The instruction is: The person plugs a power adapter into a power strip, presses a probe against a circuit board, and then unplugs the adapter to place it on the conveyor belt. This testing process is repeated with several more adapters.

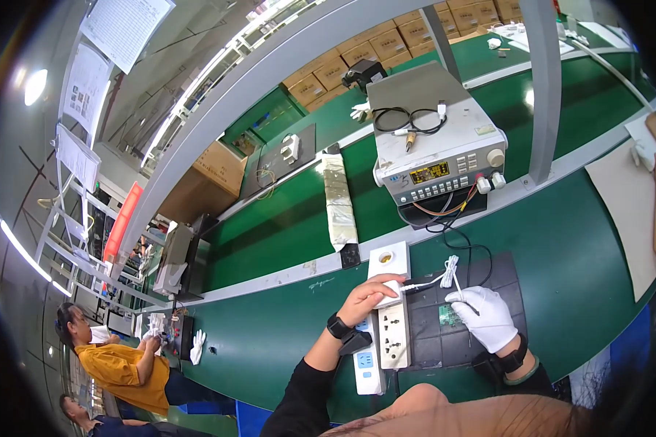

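Note:
My bare left hand (366, 300) is closed around a white plug-in adapter (391, 292) at the upper end of the power strips. A white lead runs right from that adapter toward a bundled white cable (450, 272). Below the bundle, my white-gloved right hand (486, 318) pinches the cable's end, with a thin dark piece showing by the fingertips. Just left of those fingertips, a small green circuit board (448, 315) lies on a dark mat (499, 273). The exact contact between cable and board is too small to make out.
Beyond the mat, a grey bench power supply (444, 171) stands with black leads hanging from it. A white multi-socket strip (395, 339) lies beside a blue-socketed strip (368, 368). A metal post (545, 95) rises at right. Two people (127, 364) are at far left.

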